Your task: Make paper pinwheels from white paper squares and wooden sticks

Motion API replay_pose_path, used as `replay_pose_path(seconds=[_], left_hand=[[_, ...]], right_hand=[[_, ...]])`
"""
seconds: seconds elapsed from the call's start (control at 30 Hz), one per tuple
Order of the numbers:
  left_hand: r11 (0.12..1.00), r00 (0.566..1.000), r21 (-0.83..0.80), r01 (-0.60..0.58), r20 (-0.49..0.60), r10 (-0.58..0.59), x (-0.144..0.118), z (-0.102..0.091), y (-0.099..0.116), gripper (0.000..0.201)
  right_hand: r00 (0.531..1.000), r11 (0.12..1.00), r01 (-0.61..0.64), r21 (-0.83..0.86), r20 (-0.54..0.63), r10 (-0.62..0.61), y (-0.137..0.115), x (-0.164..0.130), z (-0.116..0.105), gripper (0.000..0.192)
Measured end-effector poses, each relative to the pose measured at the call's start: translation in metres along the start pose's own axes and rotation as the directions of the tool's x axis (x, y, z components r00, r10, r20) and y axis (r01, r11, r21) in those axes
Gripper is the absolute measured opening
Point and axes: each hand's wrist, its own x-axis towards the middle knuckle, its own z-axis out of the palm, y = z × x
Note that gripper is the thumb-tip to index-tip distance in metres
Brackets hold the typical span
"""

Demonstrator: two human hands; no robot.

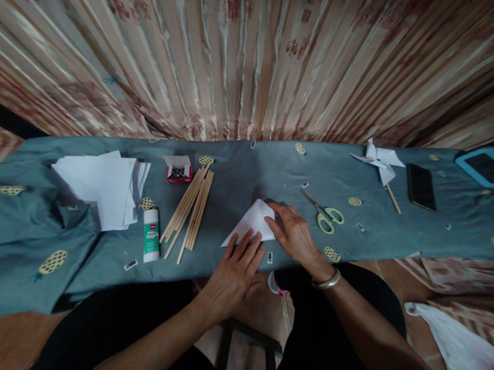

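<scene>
The bench (248, 168) is covered by a soft teal cloth printed with small yellow dotted ovals; the cloth is creased and bunched at the far left.

A white sheet of paper, folded to a flat triangle (253, 221), lies on the cloth near the front edge, just left of centre. Both hands press on it, flat and grasping nothing. The left hand (234, 275) rests palm down with fingers spread over the near corner of the triangle. The right hand (294, 234) lies with extended fingers on the right edge of the triangle; a smooth metal bangle (327, 282) circles its wrist.

Right of the right hand, close but apart, lies a pair of scissors (324, 214) with steel blades and pale green looped handles. Left of the triangle lies a bundle of thin, straight wooden sticks (190, 212), set at a slant. Beyond the far end of the sticks stands a small open red and white box (178, 169) holding dark metal pins. A cylindrical glue stick (151, 235) with a white cap and green label lies left of the sticks. Further left is a loose stack of white rectangular sheets (102, 185).

At the far right lie a white paper pinwheel on a wooden stick (379, 161), a glossy black phone (421, 186) and a tablet in a blue case (486, 164). A pleated, shiny patterned curtain (253, 58) hangs behind the bench.
</scene>
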Motion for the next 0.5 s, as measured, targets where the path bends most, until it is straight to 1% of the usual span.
replay_pose_path(seconds=[0.17,0.33,0.5], left_hand=[[1.000,1.000,-0.009,0.011,-0.011,-0.011,0.0001,0.0014,-0.0015,0.066],[1.000,1.000,0.031,0.006,0.007,-0.007,0.0003,0.0018,-0.0017,0.067],[0.998,0.999,0.056,0.017,0.037,-0.019,0.0003,0.0022,-0.0017,0.066]], right_hand=[[1.000,0.999,0.015,-0.038,-0.013,-0.016,0.0004,0.0007,0.0024,0.036],[0.999,0.999,0.024,-0.038,-0.027,-0.025,0.0008,0.0021,0.0042,0.036],[0.993,0.994,0.083,-0.076,-0.079,-0.089,0.0014,0.0023,0.0063,0.034]])
